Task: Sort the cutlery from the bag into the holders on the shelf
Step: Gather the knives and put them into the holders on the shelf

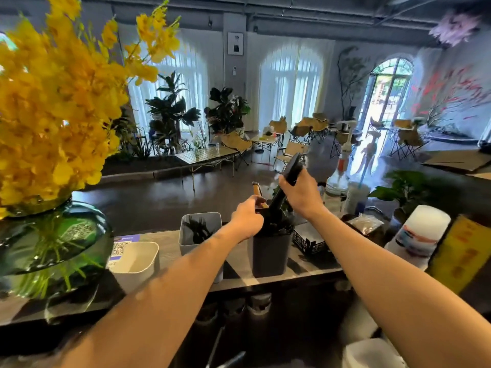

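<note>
Right grip (297, 193) clamps a bundle of black cutlery (291, 167) entering the dark holder (268, 253), left grip (247, 220) clasping its rim; next, likely lowering and letting go.

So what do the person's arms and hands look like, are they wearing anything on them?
Both arms are bare. The left forearm and right forearm show no sleeves as far back as the bottom of the picture. The left hand and right hand have no gloves. No watch, bracelet or ring can be seen on either wrist or hand.
</note>
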`<state>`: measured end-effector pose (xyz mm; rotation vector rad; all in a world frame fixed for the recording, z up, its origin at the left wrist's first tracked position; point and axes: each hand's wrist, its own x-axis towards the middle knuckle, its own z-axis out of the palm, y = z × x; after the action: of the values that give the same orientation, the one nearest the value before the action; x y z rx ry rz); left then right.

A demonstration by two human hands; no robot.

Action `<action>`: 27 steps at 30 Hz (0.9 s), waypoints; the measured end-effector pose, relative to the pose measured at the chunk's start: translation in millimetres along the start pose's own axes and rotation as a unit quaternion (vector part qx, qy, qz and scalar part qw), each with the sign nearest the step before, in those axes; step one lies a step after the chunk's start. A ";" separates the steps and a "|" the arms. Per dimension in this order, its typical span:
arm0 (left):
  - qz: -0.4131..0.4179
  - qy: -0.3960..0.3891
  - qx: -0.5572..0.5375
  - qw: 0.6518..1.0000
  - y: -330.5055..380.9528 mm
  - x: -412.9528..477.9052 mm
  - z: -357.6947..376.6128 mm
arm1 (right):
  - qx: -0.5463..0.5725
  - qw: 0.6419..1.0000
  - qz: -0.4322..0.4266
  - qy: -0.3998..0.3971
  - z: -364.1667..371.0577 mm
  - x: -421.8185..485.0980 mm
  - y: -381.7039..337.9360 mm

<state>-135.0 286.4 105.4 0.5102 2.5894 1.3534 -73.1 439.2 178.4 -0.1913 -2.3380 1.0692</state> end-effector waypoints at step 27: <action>0.057 -0.003 0.079 0.995 32.3 -90.0 -16.0 | -0.026 0.988 0.032 -0.145 -7.1 -47.5 3.1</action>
<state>-49.6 257.3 140.8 0.6966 2.7135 1.1828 -29.9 429.5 159.6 -0.1396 -2.6380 1.1319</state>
